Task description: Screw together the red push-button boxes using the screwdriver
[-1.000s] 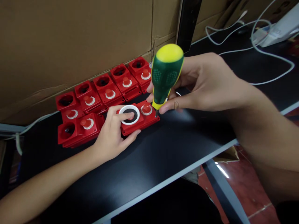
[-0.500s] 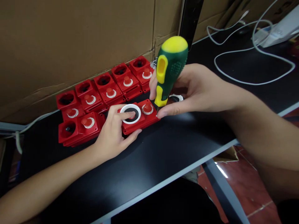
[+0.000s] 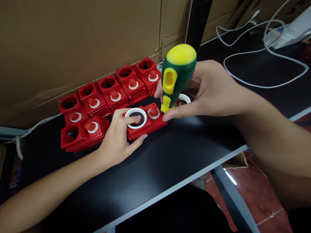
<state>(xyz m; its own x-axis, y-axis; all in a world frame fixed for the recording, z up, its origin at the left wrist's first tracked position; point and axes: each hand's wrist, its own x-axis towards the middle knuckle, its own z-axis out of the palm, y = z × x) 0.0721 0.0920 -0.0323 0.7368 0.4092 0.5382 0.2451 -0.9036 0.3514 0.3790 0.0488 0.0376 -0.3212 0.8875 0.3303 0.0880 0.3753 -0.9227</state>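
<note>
My left hand [image 3: 118,134] grips a red plastic housing [image 3: 145,129] on the table, thumb along its near side and a fingertip on the black centre of its white ring [image 3: 127,122]. A red dome [image 3: 154,112] with a white collar rises from the housing's right half. Closed around a green and yellow screwdriver [image 3: 181,72], my right hand [image 3: 204,94] keeps it upright over the housing's right end. The tip is hidden behind my thumb. Another white ring [image 3: 186,98] shows partly behind my right hand.
Several red housings [image 3: 109,92] with open round sockets stand in a row along the cardboard [image 3: 80,42]. Another housing [image 3: 82,134] sits left of my left hand. Small metal screws [image 3: 160,65] lie behind the row. A white cable [image 3: 264,86] loops across the right side.
The screwdriver has come down slightly, and my right hand has shifted around its handle. The screw at the housing's corner is now covered. My left hand stays in place.
</note>
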